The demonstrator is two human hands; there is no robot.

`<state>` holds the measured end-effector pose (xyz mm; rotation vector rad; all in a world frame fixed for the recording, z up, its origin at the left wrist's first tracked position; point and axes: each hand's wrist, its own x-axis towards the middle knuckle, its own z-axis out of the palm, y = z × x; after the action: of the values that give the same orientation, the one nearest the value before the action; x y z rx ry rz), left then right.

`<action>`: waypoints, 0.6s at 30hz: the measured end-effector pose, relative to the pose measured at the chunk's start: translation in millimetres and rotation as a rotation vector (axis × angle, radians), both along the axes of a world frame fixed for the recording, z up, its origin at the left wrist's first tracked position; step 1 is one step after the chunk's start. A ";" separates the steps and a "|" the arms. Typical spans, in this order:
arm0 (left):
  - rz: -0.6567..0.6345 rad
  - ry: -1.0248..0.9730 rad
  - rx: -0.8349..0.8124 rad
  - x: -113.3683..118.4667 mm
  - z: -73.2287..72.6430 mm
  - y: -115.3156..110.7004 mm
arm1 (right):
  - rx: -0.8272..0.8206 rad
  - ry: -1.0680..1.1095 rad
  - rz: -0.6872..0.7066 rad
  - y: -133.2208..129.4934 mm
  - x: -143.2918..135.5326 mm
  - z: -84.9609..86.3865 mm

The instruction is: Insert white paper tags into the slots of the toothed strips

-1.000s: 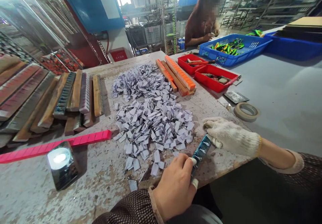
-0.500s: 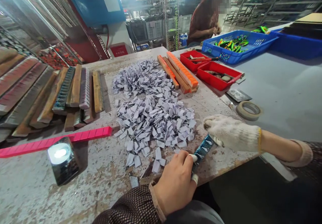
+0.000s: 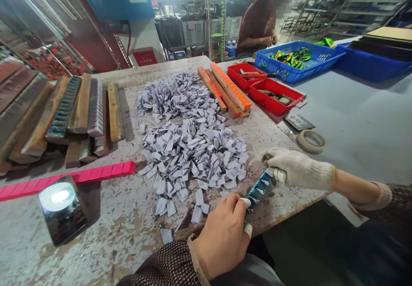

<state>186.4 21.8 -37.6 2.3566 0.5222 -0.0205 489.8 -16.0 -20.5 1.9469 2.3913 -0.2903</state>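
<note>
My left hand (image 3: 222, 236), bare with white coverings on two fingertips, is closed around the near end of a blue glittery strip (image 3: 259, 188). Small white pointed pieces stick up along that strip, which lies slanted over the table's near edge. At its far end is my right hand (image 3: 298, 169) in a white knitted glove, its fingers pinched together and hiding whatever is between them. Just left of both hands spreads a heap of small pale grey-white tags (image 3: 196, 153), a few of them loose near my left wrist.
A pink notched bar (image 3: 106, 172) and a shiny dark block (image 3: 62, 211) lie at left, before stacked wooden bars (image 3: 82, 106). Orange bars (image 3: 230, 88), red trays (image 3: 273, 99), a blue basket (image 3: 296, 73) and a tape roll (image 3: 310, 141) lie beyond. Another person (image 3: 257, 28) sits behind.
The view has turned slightly, so the table's things appear farther left. My left hand keeps its hold on the strip. My gloved fingers have shifted slightly at the strip's far end.
</note>
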 end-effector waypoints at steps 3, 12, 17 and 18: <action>-0.012 -0.001 -0.010 0.3 1.6 1.2 | 0.228 -0.039 -0.057 -18.4 -8.2 -6.3; -0.014 -0.018 0.016 1.0 1.2 1.1 | 0.370 -0.073 0.003 -38.8 -14.1 -11.9; -0.013 -0.005 0.020 1.3 2.9 0.8 | 0.167 -0.106 0.010 -24.3 -18.8 6.5; -0.012 0.001 0.023 1.3 3.2 0.6 | 0.139 -0.118 0.005 -21.6 -20.9 9.8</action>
<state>187.7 22.4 -34.4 2.3819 0.5118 -0.0215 468.8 -37.6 -10.7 1.9528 2.3997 -0.0080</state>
